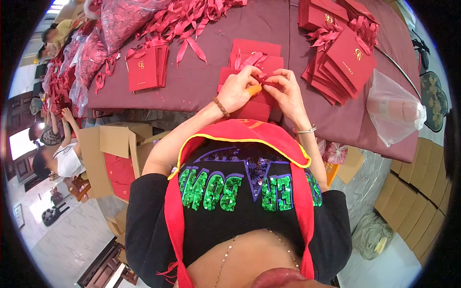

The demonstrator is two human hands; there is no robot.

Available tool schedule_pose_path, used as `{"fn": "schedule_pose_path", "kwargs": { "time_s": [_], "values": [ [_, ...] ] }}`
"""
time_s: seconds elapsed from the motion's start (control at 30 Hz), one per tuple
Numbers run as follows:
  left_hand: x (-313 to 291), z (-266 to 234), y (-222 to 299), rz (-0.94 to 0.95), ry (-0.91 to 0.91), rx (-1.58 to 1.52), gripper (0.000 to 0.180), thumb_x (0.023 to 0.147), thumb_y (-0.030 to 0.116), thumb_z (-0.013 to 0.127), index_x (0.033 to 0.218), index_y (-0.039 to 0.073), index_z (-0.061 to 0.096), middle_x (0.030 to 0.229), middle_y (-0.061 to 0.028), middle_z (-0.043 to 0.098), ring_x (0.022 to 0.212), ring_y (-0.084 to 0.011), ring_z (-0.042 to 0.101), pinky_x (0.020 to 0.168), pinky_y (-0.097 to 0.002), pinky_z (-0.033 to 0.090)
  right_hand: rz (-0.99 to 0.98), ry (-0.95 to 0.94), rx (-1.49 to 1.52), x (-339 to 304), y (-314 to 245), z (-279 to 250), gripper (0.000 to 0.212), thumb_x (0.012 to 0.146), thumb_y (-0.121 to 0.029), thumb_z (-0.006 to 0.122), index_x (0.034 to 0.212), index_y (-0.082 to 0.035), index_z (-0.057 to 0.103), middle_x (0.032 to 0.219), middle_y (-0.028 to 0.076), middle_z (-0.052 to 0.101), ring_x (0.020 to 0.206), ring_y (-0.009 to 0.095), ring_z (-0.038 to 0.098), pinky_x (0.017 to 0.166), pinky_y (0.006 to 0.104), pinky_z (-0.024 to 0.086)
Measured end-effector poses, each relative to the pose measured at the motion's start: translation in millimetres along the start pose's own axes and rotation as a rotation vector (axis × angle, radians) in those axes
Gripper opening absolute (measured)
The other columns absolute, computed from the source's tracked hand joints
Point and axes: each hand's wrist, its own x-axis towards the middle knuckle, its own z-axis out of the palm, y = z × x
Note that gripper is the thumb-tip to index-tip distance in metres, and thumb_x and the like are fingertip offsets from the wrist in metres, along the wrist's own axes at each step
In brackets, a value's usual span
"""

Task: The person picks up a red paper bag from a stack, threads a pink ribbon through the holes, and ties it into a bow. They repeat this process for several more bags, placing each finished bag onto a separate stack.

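Observation:
In front of me several flat red paper gift bags (249, 46) lie overlapped on the cloth-covered table. A red ribbon (257, 58) crosses the upper one, and its ends run to my fingertips. My left hand (235, 91) is closed in a pinch on the ribbon, an orange finger cot (253, 90) on its thumb. My right hand (287, 92) pinches the ribbon from the other side, its thumb and forefinger pressed together. The two hands nearly meet over the bags. Part of the ribbon is hidden behind the fingers.
Stacked red bags with ribbons (343, 62) lie at the right, a smaller stack (144, 69) at the left. Loose ribbons (187, 21) and filled plastic sacks (127, 19) cover the far left. A clear plastic bag (396, 108) hangs over the right edge; an opened carton (91, 163) stands left.

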Motion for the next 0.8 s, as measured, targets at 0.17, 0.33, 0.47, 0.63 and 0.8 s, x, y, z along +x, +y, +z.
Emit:
{"fn": "schedule_pose_path", "kwargs": {
  "time_s": [0.17,0.33,0.47,0.63,0.8],
  "values": [
    [1.2,4.7,-10.9,0.096,0.085,0.106,0.028,0.08,0.004,0.06,0.106,0.002,0.049,0.072,-0.0097,0.064,0.064,-0.0144,0.061,0.058,-0.0266,0.047,-0.027,-0.056,-0.096,1.7,-5.4,1.0,0.018,0.075,-0.004,0.068,0.092,-0.004,0.064,0.108,0.008,0.047,0.102,0.019,0.05,0.081,0.0278,0.046],
    [2.1,-10.9,18.2,0.095,-0.005,0.667,0.028,0.078,0.022,0.065,0.101,0.009,0.057,0.07,-0.0106,0.063,0.066,-0.0245,0.063,0.06,-0.0331,0.048,-0.024,-0.041,-0.022,-0.3,-5.6,1.0,0.018,0.073,-0.004,0.066,0.091,-0.006,0.064,0.106,0.01,0.048,0.1,0.025,0.05,0.082,0.0323,0.045],
    [14.1,-33.3,37.9,-0.003,-0.046,0.699,0.03,0.078,0.037,0.053,0.084,0.013,0.07,0.078,-0.0122,0.066,0.077,-0.0306,0.064,0.068,-0.0418,0.049,-0.029,-0.036,-0.011,1.3,-17.2,4.3,0.017,0.074,-0.004,0.067,0.091,-0.006,0.065,0.106,0.01,0.048,0.1,0.026,0.05,0.083,0.0329,0.045],
    [47.9,-51.2,37.0,0.048,-0.496,0.644,0.029,0.074,0.031,0.058,0.084,0.006,0.068,0.071,-0.013,0.065,0.067,-0.0241,0.062,0.063,-0.0354,0.046,-0.116,-0.064,-0.1,-0.3,-20.0,5.6,0.017,0.074,-0.004,0.067,0.09,-0.006,0.065,0.105,0.011,0.048,0.1,0.027,0.05,0.083,0.0332,0.045],
    [58.3,-45.0,24.7,-0.042,-0.508,0.402,0.019,0.073,0.02,0.062,0.074,0.002,0.066,0.062,-0.0018,0.06,0.058,-0.0082,0.053,0.052,-0.0275,0.04,-0.096,-0.058,-0.081,1.0,-18.0,4.0,0.017,0.075,-0.002,0.067,0.092,-0.004,0.064,0.108,0.009,0.048,0.095,0.018,0.055,0.076,0.0277,0.049]
  ]
}}
